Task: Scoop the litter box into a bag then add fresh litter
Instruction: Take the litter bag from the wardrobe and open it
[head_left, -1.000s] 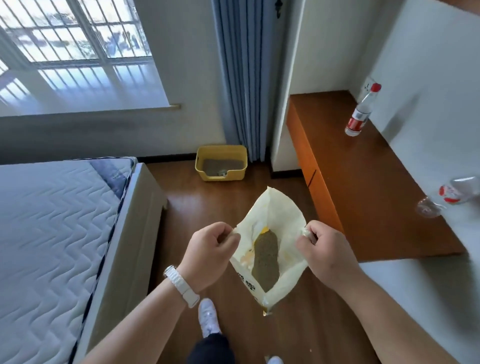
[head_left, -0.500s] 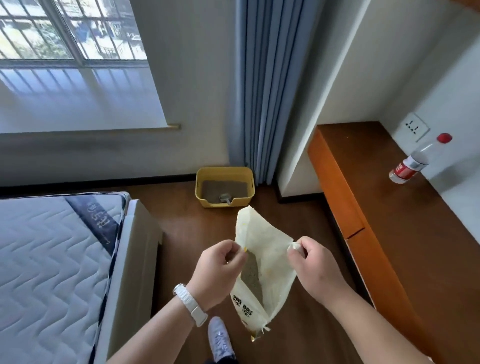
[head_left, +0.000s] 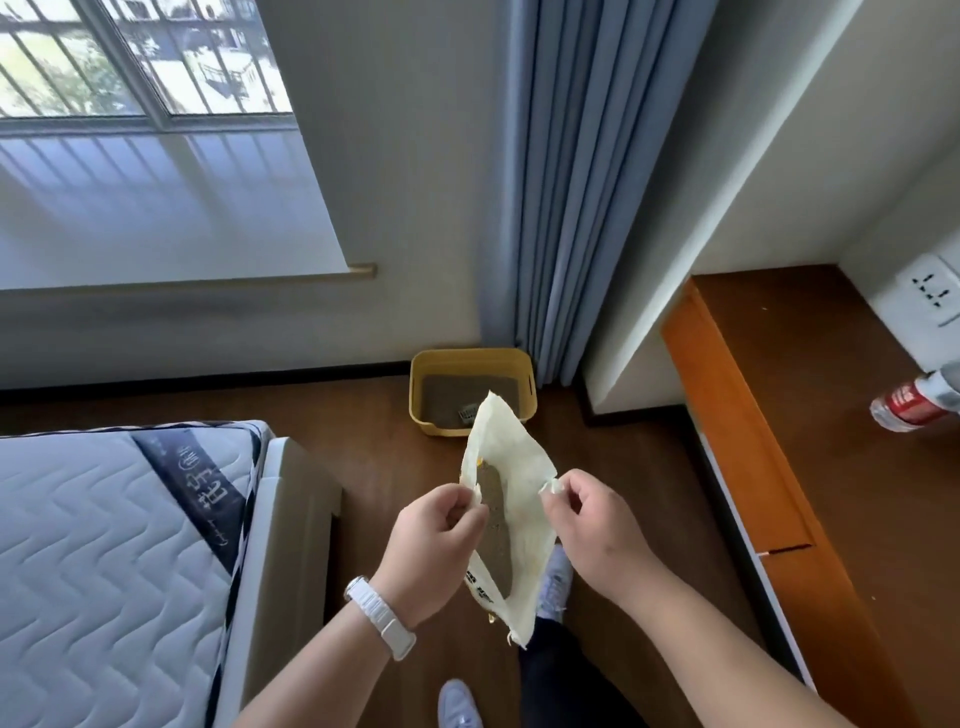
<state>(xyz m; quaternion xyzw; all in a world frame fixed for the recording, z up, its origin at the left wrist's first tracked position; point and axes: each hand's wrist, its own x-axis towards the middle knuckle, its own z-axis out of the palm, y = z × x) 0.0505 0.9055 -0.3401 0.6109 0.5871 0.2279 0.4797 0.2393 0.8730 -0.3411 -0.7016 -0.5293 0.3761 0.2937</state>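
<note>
Bag (head_left: 511, 467): cream, held open in the air above the floor, mouth facing up toward the camera; dark print on its lower left side.
Litter (head_left: 496, 525): grey-brown grains visible inside the bag through the open mouth.
Left hand (head_left: 434, 545): fingers (head_left: 470, 512) pinched together on the bag's left rim; a white watch (head_left: 379, 616) on the wrist.
Right hand (head_left: 592, 525): fingers (head_left: 558, 486) pinched together on the bag's right rim, pulling the mouth apart from the left.
Box (head_left: 470, 397): yellow, on the floor against the wall, just beside the foot of the curtain; grey litter inside, with a small grey scoop (head_left: 466, 414) lying near its front wall; the bag's top edge overlaps its front right corner in view.
Floor (head_left: 395, 452): dark wood; two pale shoes below the bag.
Curtain (head_left: 571, 182): blue, hanging to the floor.
Bed (head_left: 109, 561): quilted mattress at the left, its corner near the left hand.
Desk (head_left: 852, 467): brown top, orange front, at the right.
Bottle (head_left: 917, 400): red-labelled, at the desk's far edge by the wall, partly cut off; I cannot tell whether it stands or lies.
</note>
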